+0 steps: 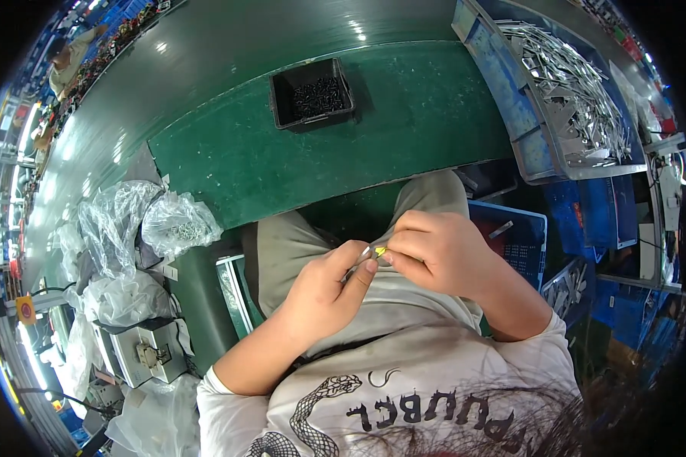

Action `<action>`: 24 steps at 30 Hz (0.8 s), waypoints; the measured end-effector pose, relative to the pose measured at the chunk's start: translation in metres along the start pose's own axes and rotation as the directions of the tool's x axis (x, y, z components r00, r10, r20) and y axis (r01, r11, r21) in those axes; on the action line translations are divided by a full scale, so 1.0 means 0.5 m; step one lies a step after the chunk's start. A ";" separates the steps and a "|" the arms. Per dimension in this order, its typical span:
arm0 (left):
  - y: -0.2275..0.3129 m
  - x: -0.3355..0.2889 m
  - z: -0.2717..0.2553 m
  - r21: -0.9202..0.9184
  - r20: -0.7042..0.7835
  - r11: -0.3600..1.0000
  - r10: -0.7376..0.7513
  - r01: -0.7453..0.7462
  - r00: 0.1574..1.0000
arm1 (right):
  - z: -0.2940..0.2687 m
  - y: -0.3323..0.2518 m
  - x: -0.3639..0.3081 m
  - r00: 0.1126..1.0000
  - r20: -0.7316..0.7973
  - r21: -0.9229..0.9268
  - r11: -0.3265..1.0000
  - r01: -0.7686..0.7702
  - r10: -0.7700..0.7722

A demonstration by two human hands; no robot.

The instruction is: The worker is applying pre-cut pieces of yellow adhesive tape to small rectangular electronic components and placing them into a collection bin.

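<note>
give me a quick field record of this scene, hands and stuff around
left hand: pinches a small metal piece against the right, over the lap
right hand: fingers closed on a small yellow-green part
black bin: on the green table, holds small dark screws
blue crate: far right, full of flat metal strips
clear bags: left of the lap, crumpled

Over the lap, the left hand point(324, 293) and right hand point(434, 247) pinch a small yellow-tipped part point(379, 251) together.
</note>
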State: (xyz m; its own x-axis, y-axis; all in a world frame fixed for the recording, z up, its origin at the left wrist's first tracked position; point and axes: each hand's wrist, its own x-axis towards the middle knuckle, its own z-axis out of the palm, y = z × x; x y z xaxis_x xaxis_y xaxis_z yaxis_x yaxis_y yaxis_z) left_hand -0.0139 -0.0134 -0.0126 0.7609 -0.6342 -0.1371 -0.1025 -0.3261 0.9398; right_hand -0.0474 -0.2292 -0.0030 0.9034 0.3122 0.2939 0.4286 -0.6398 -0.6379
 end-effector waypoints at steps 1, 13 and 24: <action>0.001 0.000 0.000 0.000 0.000 1.000 0.000 0.000 1.000 | 0.001 0.000 0.000 1.000 -0.007 0.002 1.000 0.000 0.000; 0.009 -0.001 0.002 0.034 -0.037 0.999 0.003 -0.002 0.999 | 0.005 -0.007 0.001 0.999 -0.042 -0.041 0.999 0.014 -0.016; 0.012 0.001 0.010 0.112 -0.098 0.992 0.070 -0.058 0.993 | 0.008 -0.012 -0.001 0.996 -0.085 -0.079 0.996 0.029 -0.036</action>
State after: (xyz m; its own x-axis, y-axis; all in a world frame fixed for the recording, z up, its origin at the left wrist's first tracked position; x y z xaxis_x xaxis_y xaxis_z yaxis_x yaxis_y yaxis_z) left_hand -0.0173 -0.0191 -0.0087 0.8108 -0.5840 -0.0402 -0.2178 -0.3647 0.9053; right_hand -0.0506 -0.2228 -0.0025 0.8852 0.2743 0.3757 0.4542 -0.6838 -0.5710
